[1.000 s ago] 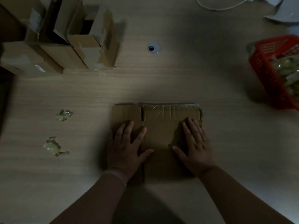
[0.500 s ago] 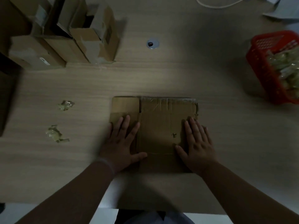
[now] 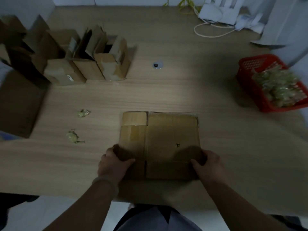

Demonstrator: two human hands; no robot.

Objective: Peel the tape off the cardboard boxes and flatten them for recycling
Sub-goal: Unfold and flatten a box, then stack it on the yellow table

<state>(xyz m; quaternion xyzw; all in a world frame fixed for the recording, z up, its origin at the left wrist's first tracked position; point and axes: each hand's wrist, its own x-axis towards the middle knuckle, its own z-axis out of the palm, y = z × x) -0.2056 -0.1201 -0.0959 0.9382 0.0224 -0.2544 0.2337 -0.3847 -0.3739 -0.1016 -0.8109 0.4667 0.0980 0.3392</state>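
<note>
A flattened cardboard box (image 3: 160, 135) lies on the wooden table (image 3: 183, 90) in front of me. My left hand (image 3: 115, 162) grips its near left edge, fingers curled round the cardboard. At the near right corner my right hand (image 3: 207, 164) holds the edge in the same way. Several upright cardboard boxes (image 3: 86, 64) stand at the far left. Two crumpled balls of peeled tape (image 3: 73, 136) lie on the table left of the flat box.
A red basket (image 3: 250, 84) filled with crumpled tape sits at the right. Flat cardboard (image 3: 18, 104) lies at the left table edge. A cable hole (image 3: 158, 65) is in the table's middle, white cords and devices (image 3: 216, 17) at the far right.
Both hands slid from pressing flat on the cardboard back to its near edge and now curl round it. The camera view has pulled back and tilted up.
</note>
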